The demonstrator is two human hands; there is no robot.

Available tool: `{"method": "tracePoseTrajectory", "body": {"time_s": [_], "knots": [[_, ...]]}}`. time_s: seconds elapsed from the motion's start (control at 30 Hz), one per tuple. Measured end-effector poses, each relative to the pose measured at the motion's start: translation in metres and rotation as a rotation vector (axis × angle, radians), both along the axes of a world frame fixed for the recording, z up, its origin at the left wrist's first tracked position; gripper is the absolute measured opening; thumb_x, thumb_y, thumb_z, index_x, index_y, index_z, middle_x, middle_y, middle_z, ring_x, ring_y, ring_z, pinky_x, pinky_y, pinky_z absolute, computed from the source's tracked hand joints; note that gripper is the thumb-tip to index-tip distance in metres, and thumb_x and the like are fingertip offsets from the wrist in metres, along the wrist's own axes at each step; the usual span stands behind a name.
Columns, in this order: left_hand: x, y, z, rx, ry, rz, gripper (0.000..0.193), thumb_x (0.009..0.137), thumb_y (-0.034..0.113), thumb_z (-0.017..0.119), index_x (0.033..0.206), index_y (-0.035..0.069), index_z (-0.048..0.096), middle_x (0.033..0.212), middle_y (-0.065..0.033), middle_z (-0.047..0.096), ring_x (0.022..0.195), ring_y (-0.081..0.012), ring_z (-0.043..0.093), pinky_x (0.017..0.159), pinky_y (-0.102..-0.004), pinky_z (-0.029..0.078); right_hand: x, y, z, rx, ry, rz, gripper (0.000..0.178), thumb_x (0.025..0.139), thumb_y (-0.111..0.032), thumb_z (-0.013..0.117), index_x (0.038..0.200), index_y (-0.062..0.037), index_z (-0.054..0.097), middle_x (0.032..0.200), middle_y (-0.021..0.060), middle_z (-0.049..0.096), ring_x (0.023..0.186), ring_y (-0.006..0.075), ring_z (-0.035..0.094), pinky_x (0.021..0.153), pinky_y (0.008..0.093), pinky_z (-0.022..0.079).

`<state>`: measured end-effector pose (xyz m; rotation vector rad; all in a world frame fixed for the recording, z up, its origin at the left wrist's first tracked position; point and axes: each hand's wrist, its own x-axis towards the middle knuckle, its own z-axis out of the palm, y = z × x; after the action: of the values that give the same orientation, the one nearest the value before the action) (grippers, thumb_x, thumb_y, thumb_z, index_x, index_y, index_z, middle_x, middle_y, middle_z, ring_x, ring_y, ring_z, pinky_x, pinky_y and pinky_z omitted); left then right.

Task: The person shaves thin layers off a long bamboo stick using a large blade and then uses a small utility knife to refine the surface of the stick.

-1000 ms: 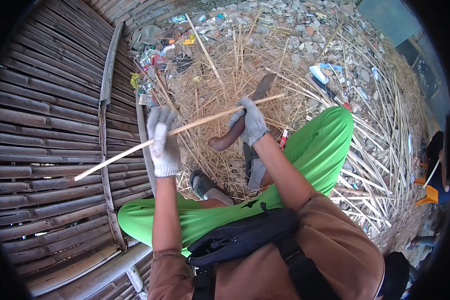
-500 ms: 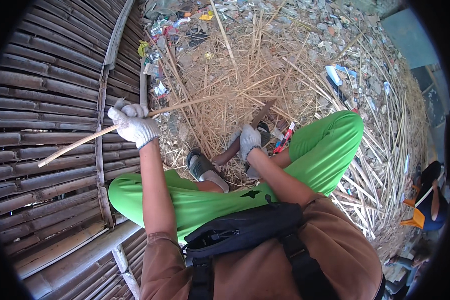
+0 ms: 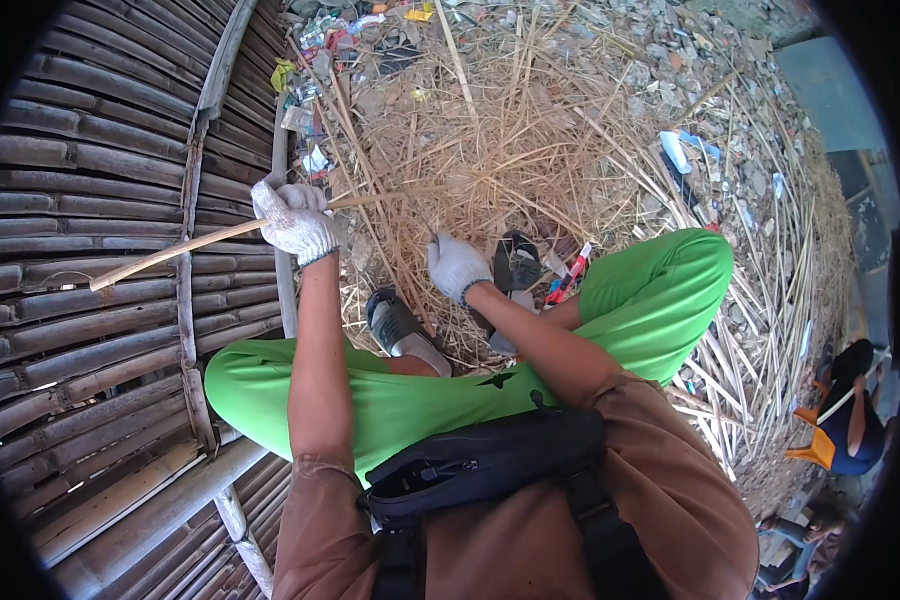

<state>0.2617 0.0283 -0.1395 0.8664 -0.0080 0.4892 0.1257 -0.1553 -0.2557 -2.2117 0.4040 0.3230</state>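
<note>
My left hand (image 3: pixel 298 222), in a whitish knitted glove, is closed round a long, thin bamboo strip (image 3: pixel 175 250). One end of the strip sticks out to the left in front of the slatted wall; the other reaches right over the straw-like shavings. My right hand (image 3: pixel 458 267), gloved alike, is closed on a knife above my feet, right of the strip's far end. Its blade is turned nearly edge-on and barely shows. Beneath my hands are my two dark sandals (image 3: pixel 518 258).
At the left stands a bamboo-slat wall (image 3: pixel 100 210). Shavings (image 3: pixel 510 160) and litter cover the ground ahead. Split bamboo strips (image 3: pixel 720 370) lie in a heap at the right. A red-and-white packet (image 3: pixel 570 275) lies beside my right sandal. Another person (image 3: pixel 855 420) sits at the far right by an orange chair.
My left hand has moved a little right and up with the bamboo strip. The right hand has swung left toward the strip, and the knife's blade has turned from broadside to nearly edge-on.
</note>
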Motion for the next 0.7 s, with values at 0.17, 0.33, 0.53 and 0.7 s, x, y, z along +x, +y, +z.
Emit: {"method": "tracePoseTrajectory", "body": {"time_s": [0.17,0.33,0.53,0.7], "knots": [[0.005,0.005,-0.002,-0.014,0.03,0.035,0.039,0.102,0.042,0.065,0.103,0.003,0.066,0.053,0.0058,0.03,0.043,-0.0101,0.027,0.041,-0.0292,0.023,0.006,-0.034,-0.071,-0.113,0.165,0.006,0.044,0.102,-0.035,0.051,0.113,0.0031,0.072,0.114,0.0326,0.072,0.108,0.0456,0.072,0.094,0.0554,0.056],[0.01,-0.001,-0.002,-0.006,0.09,0.034,0.038,0.102,0.041,0.064,0.102,0.003,0.065,0.053,0.0057,0.03,0.041,-0.0095,0.025,0.041,-0.0292,0.022,0.01,-0.016,-0.077,-0.134,0.16,-0.086,0.042,0.1,-0.033,0.053,0.105,0.0009,0.077,0.107,0.0294,0.075,0.104,0.0446,0.074,0.091,0.0539,0.058],[0.008,0.039,-0.006,-0.068,0.1,0.068,0.038,0.102,0.041,0.065,0.094,0.005,0.058,0.056,0.0039,0.032,0.04,-0.0102,0.025,0.039,-0.0305,0.021,0.014,-0.013,-0.06,-0.153,0.144,-0.004,0.044,0.1,-0.036,0.054,0.112,0.002,0.072,0.111,0.0325,0.072,0.106,0.0467,0.072,0.093,0.0545,0.057],[0.011,0.016,0.006,-0.063,0.157,0.029,0.033,0.101,0.037,0.067,0.102,0.005,0.063,0.06,0.0021,0.037,0.049,-0.0116,0.032,0.05,-0.0293,0.031,0.022,-0.046,-0.094,-0.171,0.284,0.033,0.04,0.091,-0.028,0.062,0.115,0.0005,0.076,0.114,0.03,0.073,0.111,0.0422,0.072,0.094,0.05,0.058]]}}
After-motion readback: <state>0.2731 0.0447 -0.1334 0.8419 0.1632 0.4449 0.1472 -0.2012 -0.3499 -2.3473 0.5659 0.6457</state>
